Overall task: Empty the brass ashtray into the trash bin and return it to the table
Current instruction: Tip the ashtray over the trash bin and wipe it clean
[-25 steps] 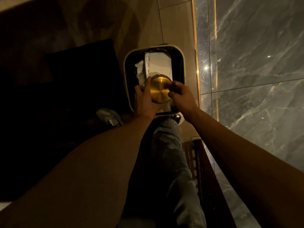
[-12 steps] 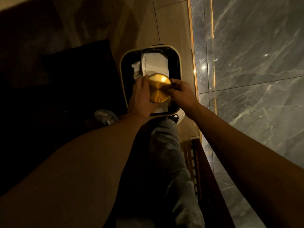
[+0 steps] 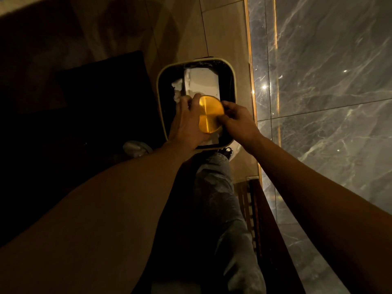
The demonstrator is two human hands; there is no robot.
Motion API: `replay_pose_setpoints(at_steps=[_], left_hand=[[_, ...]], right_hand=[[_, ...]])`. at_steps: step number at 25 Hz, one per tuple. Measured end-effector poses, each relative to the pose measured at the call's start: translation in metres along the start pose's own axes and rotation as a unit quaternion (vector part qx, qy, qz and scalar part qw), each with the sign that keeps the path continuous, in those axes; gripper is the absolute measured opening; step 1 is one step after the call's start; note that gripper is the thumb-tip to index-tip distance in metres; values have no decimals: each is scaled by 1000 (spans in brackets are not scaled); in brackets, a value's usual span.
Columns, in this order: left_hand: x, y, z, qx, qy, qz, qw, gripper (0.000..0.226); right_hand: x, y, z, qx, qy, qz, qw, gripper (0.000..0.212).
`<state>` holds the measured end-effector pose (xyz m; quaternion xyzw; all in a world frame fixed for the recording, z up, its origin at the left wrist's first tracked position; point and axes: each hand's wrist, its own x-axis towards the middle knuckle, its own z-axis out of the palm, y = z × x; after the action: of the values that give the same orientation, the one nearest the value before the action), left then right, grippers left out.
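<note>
The round brass ashtray (image 3: 210, 114) is turned over, its flat golden underside facing me, and held over the open trash bin (image 3: 159, 81). My left hand (image 3: 186, 122) grips its left edge and my right hand (image 3: 235, 119) grips its right edge. The bin is rectangular with a pale rim and a dark liner, and white paper waste (image 3: 201, 83) lies inside it. What falls out of the ashtray is hidden beneath it.
The bin stands on tan floor tiles beside a grey marble wall (image 3: 328, 92) with a lit gold strip at its base. A dark mat (image 3: 95, 98) lies to the left. My jeans leg (image 3: 214, 198) and shoes are below the bin; a dark wooden piece (image 3: 261, 219) stands at lower right.
The ashtray stays inverted over the bin in both hands. My left hand has shifted a little further over its left side; the view has drifted slightly.
</note>
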<state>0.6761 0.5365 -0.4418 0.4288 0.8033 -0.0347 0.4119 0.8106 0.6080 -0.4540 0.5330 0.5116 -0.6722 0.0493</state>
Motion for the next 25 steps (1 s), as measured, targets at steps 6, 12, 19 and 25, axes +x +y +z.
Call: replay_pose_setpoints(at_steps=[6,12,19,25], left_hand=[[0,-3,-7,-75,-5,-2,997,114],[2,-1,-17,-69,-35,8,997,118],[-1,-4,-24,-69,-29,4,997,101],[1,2,-21,-88,-12,0,996,94]], right_hand=[[-8,10,3,-263,43,-191,945,51],[-4,-3,-6,-435,46,-356,826,54],[7,-10,-12,-507,-77,-335,791,58],[8,-5,-7,-516,-94,-309,794,59]])
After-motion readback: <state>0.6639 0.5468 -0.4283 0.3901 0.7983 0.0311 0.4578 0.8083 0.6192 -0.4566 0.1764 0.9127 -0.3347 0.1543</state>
